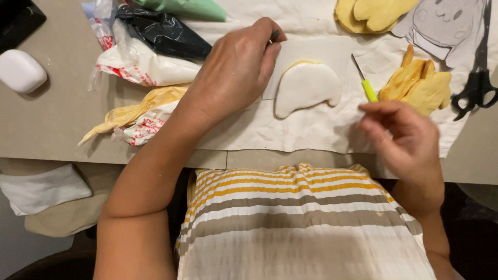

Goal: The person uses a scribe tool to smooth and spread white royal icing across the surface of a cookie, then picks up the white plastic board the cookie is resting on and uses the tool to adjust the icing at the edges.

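Centrally, the white-iced cookie (307, 87) lies flat on a small white card (324, 52), which rests on the cloth (290, 132) spread over the table (52, 119); in my judgement the card keeps the wet icing off the cloth and lets the piece be turned without contact. My left hand (236, 72) sits at the card's left edge, fingers curled and pressing there, apparently to steady it; a dark slender object shows just past my fingertips, but too little is visible to identify it or to confirm a grip. My right hand (402, 135) hovers near the table edge, right of the cookie and apart from it, fingers drawn narrow toward the thumb; motion blur prevents me from telling whether anything is pinched between them. A thin tool with a yellow-green handle (369, 89) lies just right of the card, within reach of that hand. Bare cookies (417, 85) are stacked beyond it, and more (371, 13) lie at the far edge, partly cut off. Black scissors (474, 91) rest at far right beside a grey paper cut-out (446, 26), only partly in frame. Left of my forearm, piping bags in yellow (132, 111), white (150, 67), black (163, 33) and green (189, 8) lie grouped with tips toward the work area; the green one is cropped.
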